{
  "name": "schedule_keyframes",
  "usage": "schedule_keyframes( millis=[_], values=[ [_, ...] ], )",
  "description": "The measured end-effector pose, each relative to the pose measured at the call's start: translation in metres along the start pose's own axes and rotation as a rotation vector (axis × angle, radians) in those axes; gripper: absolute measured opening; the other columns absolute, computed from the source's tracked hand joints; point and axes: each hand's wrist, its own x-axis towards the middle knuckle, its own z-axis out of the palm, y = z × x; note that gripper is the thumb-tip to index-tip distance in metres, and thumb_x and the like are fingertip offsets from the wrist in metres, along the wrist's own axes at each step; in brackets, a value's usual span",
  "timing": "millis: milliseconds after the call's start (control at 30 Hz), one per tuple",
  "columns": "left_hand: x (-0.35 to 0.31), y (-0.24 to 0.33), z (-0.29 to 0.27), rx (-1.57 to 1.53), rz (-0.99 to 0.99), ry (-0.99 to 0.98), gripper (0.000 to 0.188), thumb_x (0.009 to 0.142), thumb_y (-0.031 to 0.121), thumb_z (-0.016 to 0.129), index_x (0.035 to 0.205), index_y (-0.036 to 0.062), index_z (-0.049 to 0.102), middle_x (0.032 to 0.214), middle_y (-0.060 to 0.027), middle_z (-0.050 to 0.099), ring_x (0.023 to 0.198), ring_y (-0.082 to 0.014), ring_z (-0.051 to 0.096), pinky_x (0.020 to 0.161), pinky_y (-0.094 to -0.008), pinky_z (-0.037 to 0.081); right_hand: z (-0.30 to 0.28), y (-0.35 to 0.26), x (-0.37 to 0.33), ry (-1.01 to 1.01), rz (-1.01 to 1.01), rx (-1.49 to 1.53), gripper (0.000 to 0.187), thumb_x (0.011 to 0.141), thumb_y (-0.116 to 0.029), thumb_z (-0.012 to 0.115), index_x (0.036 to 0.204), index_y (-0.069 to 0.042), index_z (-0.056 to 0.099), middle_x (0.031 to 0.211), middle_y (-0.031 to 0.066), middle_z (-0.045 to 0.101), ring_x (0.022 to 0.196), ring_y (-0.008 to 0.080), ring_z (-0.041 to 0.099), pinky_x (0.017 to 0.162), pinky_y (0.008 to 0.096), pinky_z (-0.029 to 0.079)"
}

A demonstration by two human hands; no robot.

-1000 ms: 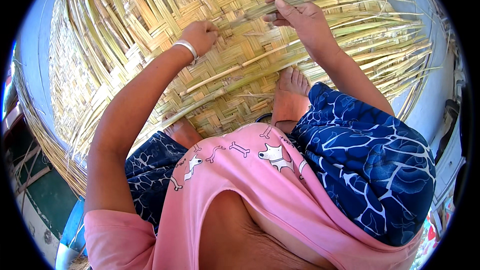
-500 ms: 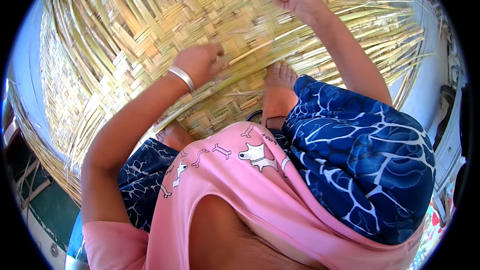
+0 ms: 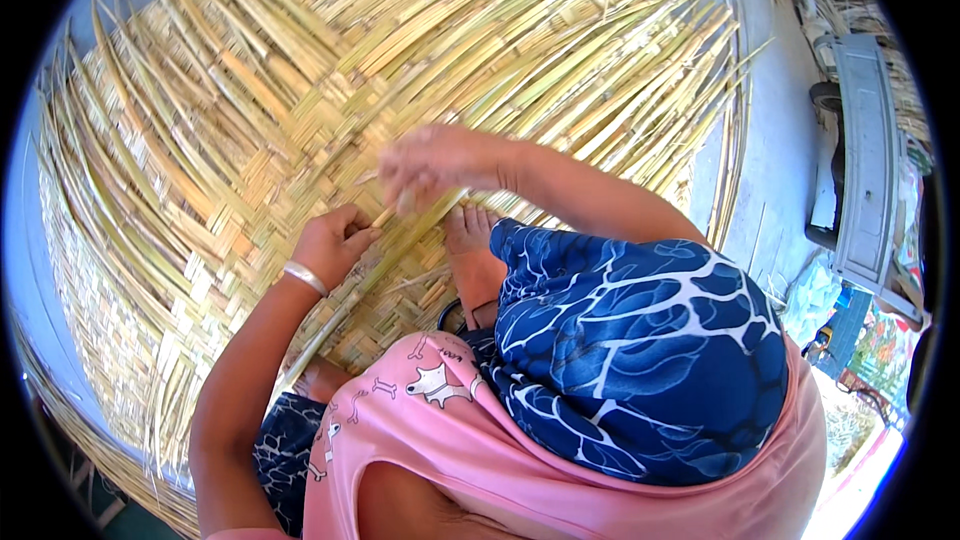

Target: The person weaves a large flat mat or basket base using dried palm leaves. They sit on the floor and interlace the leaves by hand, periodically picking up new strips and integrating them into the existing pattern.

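Note:
A large woven mat (image 3: 235,258) of flattened, yellow-green reed strips spreads beneath me. My left hand (image 3: 332,243), with a pale bracelet at its wrist, is closed in a pinch on a thin reed strip low over the weave. Just to its right and farther away is my right hand (image 3: 445,168), over the same part of the mat. Motion smears its fingers, so its grip does not show. A long reed strip (image 3: 385,262) runs slantwise across the weave below both hands.
Loose strip ends fan out at the far left and in a bundle (image 3: 600,70) at the far right. My bare foot (image 3: 470,240) rests on the mat. A grey metal piece with a dark wheel (image 3: 862,155) stands on the pale floor (image 3: 775,120) to the right.
My right hand has come down and left from the far right, close to my left hand. The view has shifted, showing more of the right-hand floor. My left hand remains low over the weave.

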Motion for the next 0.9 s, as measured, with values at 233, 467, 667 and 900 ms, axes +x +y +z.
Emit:
schedule_keyframes(
  millis=[233, 467, 667, 900],
  values=[
    [0.004, 0.030, -0.009, -0.638, -0.211, -0.089, 0.013, 0.084, 0.011, 0.061, 0.086, -0.0003, 0.055, 0.066, -0.0058, 0.059, 0.055, -0.0113, 0.056, 0.051, -0.0239, 0.047, 0.020, 0.037, -0.016, 0.032, 0.015, 0.382, 0.036, 0.087, -0.037, 0.058, 0.098, -0.003, 0.058, 0.089, 0.0099, 0.063, 0.079, 0.0204, 0.063, 0.067, 0.0291, 0.050],
    [-0.002, 0.026, -0.023, -0.769, -0.223, -0.159, 0.015, 0.087, 0.017, 0.058, 0.088, 0.0013, 0.057, 0.070, -0.0067, 0.061, 0.060, -0.0133, 0.058, 0.058, -0.0252, 0.049, 0.033, 0.045, -0.024, 0.107, 0.009, 0.283, 0.032, 0.088, -0.034, 0.058, 0.103, -0.006, 0.058, 0.089, 0.0032, 0.061, 0.077, 0.0101, 0.059, 0.067, 0.0249, 0.048],
    [0.002, 0.030, -0.020, -0.764, -0.296, -0.200, 0.017, 0.086, 0.018, 0.059, 0.091, 0.0012, 0.057, 0.072, -0.0077, 0.062, 0.061, -0.0140, 0.059, 0.059, -0.0254, 0.050, 0.031, 0.044, -0.016, 0.203, -0.154, 0.283, 0.025, 0.089, -0.030, 0.056, 0.098, -0.007, 0.057, 0.087, 0.0017, 0.062, 0.074, 0.0108, 0.060, 0.064, 0.0246, 0.049],
    [0.003, 0.045, -0.005, 0.118, 0.116, 0.159, 0.014, 0.077, 0.017, 0.067, 0.078, 0.0043, 0.061, 0.073, -0.0093, 0.062, 0.063, -0.0214, 0.061, 0.058, -0.0326, 0.048, 0.037, 0.062, -0.003, 0.467, -0.141, 0.219, 0.025, 0.088, -0.028, 0.056, 0.087, -0.004, 0.057, 0.073, 0.0060, 0.063, 0.057, 0.0146, 0.062, 0.048, 0.0257, 0.049]
  ],
)
